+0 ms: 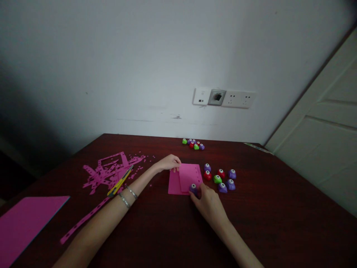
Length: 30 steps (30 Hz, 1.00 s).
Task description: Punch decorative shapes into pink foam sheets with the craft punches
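Note:
A smaller pink sheet (188, 176) lies over a larger pink sheet (173, 186), with a row of small cut-outs along its right side. My left hand (169, 163) is closed at the upper left corner of the smaller sheet, thumb and fingers pinching its edge. At the lower right corner, my right hand (209, 203) grips a purple craft punch (193, 188) with a white top. The fingers partly hide this punch and the sheet's corner. Just right of the sheets stand several more punches, among them a red punch (207, 175) and a green punch (217, 179).
Pink paper scraps (104, 175) and tiny punched bits spread at the left, with a yellow utility knife (120, 181) on them. A pink paper stack (30, 219) lies front left. More small punches (196, 146) stand near the wall (139, 74), which has sockets (238, 99).

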{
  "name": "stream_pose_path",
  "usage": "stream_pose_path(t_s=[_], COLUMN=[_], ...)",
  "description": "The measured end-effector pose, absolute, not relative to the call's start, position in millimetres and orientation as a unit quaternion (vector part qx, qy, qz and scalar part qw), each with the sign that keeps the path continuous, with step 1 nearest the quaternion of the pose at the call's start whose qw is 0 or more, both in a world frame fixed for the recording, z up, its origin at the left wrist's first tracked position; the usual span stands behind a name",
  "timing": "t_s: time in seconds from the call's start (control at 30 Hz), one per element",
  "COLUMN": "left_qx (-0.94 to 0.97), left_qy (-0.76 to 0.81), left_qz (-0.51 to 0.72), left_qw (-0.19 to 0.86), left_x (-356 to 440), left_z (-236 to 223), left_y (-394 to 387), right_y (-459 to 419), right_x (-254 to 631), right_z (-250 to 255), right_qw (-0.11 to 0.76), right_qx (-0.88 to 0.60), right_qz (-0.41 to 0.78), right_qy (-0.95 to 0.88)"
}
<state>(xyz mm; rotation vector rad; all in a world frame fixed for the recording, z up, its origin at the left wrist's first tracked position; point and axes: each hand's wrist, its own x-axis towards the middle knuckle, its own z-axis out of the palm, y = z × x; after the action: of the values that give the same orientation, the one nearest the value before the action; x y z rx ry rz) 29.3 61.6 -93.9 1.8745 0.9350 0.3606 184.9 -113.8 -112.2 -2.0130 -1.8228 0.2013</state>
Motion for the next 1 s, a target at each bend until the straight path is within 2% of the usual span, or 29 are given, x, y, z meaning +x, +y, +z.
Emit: stream_pose_path(t_s=[0.13, 0.2, 0.33, 0.47, 0.77, 1.0], left_qx=[0.845, 0.878, 0.928, 0.938, 0.916, 0.926], left_qy=[0.412, 0.371, 0.272, 0.228, 0.282, 0.264], left_qz=[0.2, 0.208, 0.114, 0.081, -0.042, -0.137], left_qw=[0.276, 0.221, 0.23, 0.247, 0.283, 0.233], left_x=[28.2, 27.9, 30.0, 32.1, 27.9, 29.4], left_z=[-85.6, -81.1, -75.6, -74.0, -81.0, -73.6], left_y=[55.5, 47.4, 25.6, 12.3, 19.7, 18.9], right_y=[-111.7, -110.9, -109.3, -109.0, -111.9, -109.7], right_x=[191.7, 196.4, 204.9, 207.3, 203.1, 203.3], right_z=[-117.4, -119.5, -123.0, -123.6, -119.0, -122.4], right_qw=[0.228, 0.24, 0.247, 0.254, 0.267, 0.272], right_qx=[-0.706, -0.697, -0.686, -0.67, -0.652, -0.637], right_qz=[0.087, 0.104, 0.131, 0.138, 0.138, 0.128], right_qy=[-0.664, -0.668, -0.672, -0.684, -0.696, -0.71])
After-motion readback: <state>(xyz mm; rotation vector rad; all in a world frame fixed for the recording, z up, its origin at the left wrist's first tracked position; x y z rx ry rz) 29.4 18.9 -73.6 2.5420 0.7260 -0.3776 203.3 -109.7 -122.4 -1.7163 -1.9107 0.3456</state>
